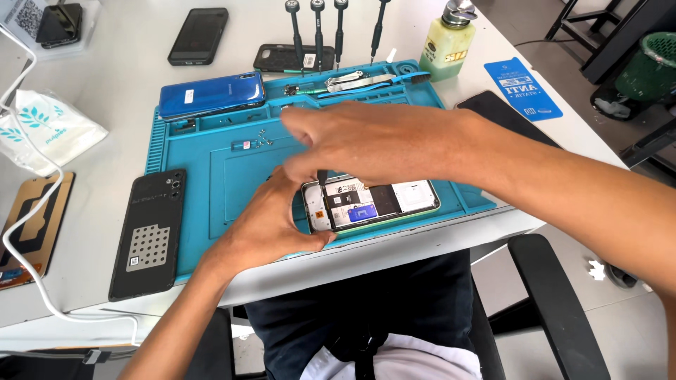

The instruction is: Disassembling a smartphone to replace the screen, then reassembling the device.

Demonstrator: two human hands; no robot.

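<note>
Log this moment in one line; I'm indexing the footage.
left hand steadies opened phone | right hand holds screwdriver tip-down on it | blue mat

White table [105,84] carries a teal work mat [211,176]. Blue phone [211,95] lies on the mat's far-left corner. Black back cover [149,232], perforated grey square on it, overlaps the mat's left edge. Four screwdrivers [317,32] stand upright just beyond the mat's far edge, with a dark phone case [278,58] beside them. Black phone [198,35] lies further left along the table's far edge. Yellowish pump bottle [445,46] stands off the mat's far-right corner; blue card [522,88] near the table's right edge. White cable [28,232] trails down the left side.
</note>
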